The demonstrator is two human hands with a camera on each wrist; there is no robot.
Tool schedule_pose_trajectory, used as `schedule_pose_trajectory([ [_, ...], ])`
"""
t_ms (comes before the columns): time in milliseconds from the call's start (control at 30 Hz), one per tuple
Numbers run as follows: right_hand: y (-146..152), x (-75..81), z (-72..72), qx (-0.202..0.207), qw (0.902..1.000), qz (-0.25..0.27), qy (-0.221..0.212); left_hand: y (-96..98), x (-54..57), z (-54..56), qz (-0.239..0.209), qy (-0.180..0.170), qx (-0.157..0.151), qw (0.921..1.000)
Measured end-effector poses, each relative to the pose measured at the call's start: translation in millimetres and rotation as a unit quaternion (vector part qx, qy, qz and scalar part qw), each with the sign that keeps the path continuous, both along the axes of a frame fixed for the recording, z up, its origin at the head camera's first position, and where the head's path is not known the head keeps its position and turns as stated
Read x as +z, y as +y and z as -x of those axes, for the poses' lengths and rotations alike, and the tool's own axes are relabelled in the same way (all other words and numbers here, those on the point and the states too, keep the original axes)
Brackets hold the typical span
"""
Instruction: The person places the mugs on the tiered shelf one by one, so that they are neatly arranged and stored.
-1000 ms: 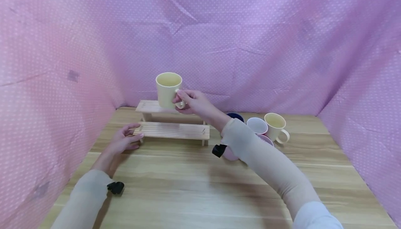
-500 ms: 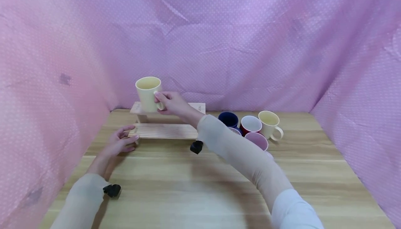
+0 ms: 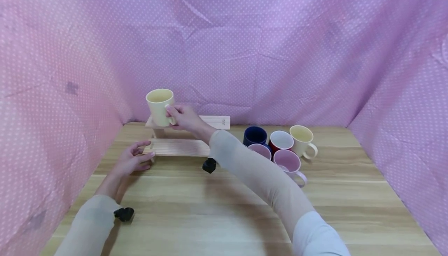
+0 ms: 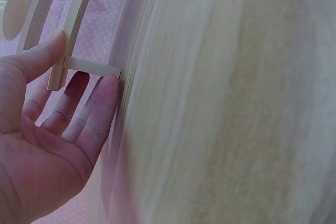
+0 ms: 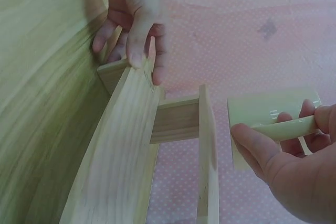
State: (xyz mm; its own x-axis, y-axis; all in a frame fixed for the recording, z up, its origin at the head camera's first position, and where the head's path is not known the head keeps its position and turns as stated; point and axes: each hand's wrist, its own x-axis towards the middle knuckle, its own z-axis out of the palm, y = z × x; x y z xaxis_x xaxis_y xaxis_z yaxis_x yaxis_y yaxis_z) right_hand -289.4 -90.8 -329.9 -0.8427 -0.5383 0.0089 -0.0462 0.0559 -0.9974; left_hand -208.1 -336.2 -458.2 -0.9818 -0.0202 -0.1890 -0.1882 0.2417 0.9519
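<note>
Pinched pale-yellow, glossy cylindrical mug [image 3: 158, 109] by its handle [image 5: 286, 129] w/ R hand [image 3: 187, 118], thumb + fingers round it. Held it approx. upright, just above L end of flat pale-wood upper plank [image 3: 217, 122] of 2-tier wooden rack [image 3: 158, 133]; saw gap to plank in R-wrist view. Rested L hand [image 3: 132, 159] on L end of flat pale-wood lower plank [image 3: 178, 147], w/ fingers spread, lightly bent, and thumb tip on edge. Counted 6 mugs total: 1 in hand, 5 grouped upright on wood-grain table [image 3: 210, 213], R of rack. Logged those 5: 1 round navy-blue mug [image 3: 254, 137], 1 red white-lined mug [image 3: 281, 141], 1 second pale-yellow mug [image 3: 301, 136] at far R, 2 pink mugs [image 3: 287, 161] [image 3: 260, 150] in front. Saw navy, white, yellow + pink inner walls; couldn't make out all bottoms, esp. front-L pink 1, part-hidden by R beige sleeve [image 3: 255, 168]. Noted 2 small black wrist devices [image 3: 209, 165] [image 3: 124, 214], 1 per arm.
</note>
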Motion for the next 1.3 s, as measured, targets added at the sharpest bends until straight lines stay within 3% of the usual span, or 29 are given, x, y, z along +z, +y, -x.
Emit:
schedule_pose_trajectory([
  [433,-1.9,-24.6,11.6,-0.022,0.9996,-0.004,0.014,11.8,-7.7,8.9,-0.019,-0.004,-0.01,0.9998],
  [567,2.2,-33.1,14.1,-0.041,0.9984,-0.006,0.039,15.5,-9.4,14.0,-0.015,0.001,-0.013,0.9998],
  [767,-5.9,-42.5,11.0,-0.069,0.995,-0.025,0.067,15.1,-8.8,10.0,-0.021,-0.002,-0.006,0.9998],
  [1067,-2.2,-45.0,10.3,-0.105,0.9912,-0.031,0.075,18.8,-10.2,15.4,-0.02,-0.002,-0.018,0.9996],
  [1300,-18.9,-40.5,7.2,-0.072,0.9925,-0.011,0.097,4.4,-2.8,3.5,-0.01,0.004,0.003,0.9999],
])
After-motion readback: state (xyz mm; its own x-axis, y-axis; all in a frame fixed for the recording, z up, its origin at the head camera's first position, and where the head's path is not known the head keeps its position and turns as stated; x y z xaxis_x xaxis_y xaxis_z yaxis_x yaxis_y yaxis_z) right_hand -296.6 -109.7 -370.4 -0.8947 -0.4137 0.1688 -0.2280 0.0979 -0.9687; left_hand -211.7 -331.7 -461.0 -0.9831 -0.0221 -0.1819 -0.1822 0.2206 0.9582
